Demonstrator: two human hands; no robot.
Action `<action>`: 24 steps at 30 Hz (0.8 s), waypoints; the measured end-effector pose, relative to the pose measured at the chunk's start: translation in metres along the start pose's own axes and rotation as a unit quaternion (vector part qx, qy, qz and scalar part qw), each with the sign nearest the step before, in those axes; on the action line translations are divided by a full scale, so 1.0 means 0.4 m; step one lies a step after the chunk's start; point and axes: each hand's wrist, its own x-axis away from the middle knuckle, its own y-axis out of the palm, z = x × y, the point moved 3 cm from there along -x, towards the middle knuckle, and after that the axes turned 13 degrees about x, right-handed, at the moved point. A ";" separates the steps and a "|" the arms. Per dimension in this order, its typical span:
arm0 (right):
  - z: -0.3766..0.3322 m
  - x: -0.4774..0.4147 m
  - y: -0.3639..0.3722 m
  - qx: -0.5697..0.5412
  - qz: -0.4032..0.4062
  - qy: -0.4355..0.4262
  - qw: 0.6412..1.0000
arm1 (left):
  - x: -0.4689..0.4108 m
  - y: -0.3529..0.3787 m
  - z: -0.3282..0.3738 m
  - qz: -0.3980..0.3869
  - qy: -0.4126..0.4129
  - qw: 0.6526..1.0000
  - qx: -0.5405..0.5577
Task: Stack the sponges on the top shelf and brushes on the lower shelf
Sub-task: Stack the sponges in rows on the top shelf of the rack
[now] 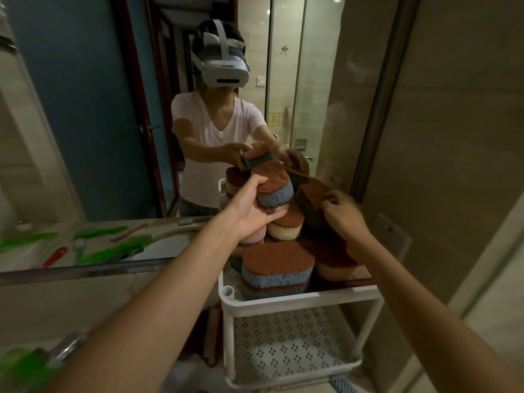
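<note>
Seen from the person's own head, both bare arms reach forward to a white plastic rack (300,300) standing in front of a large mirror (85,109). The left hand (252,204) is turned palm up, fingers curled around a blue sponge with a rust-brown scouring top (273,184); the thumb lies along the sponge's left edge and the fingers cup it from beneath, so the grip is closed on it. This sponge sits at the peak of a pile of sponges (283,251) heaped on the rack's top shelf. The right hand (344,214) is palm down, fingertips bent and pinched onto the top of a dark brown sponge (310,202) on the right side of the pile. At the front of the pile lies a larger blue-and-brown sponge (276,265), with a cream-sided one (286,225) just above it, under the left hand. The lower shelf (286,344), a perforated white tray, is visible below. On the counter to the left lie green-bristled brushes (113,248), and another green brush (25,364) shows in the bottom left corner. The mirror reflects the person with arms outstretched.
</note>
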 end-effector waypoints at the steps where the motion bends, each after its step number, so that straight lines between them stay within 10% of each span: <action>1: -0.005 0.006 0.001 0.015 -0.005 -0.023 1.000 | -0.001 -0.003 0.001 -0.001 -0.002 1.000 0.003; 24: 0.014 0.025 0.053 0.257 0.019 -0.154 0.954 | -0.001 -0.010 -0.005 0.001 -0.003 1.000 0.019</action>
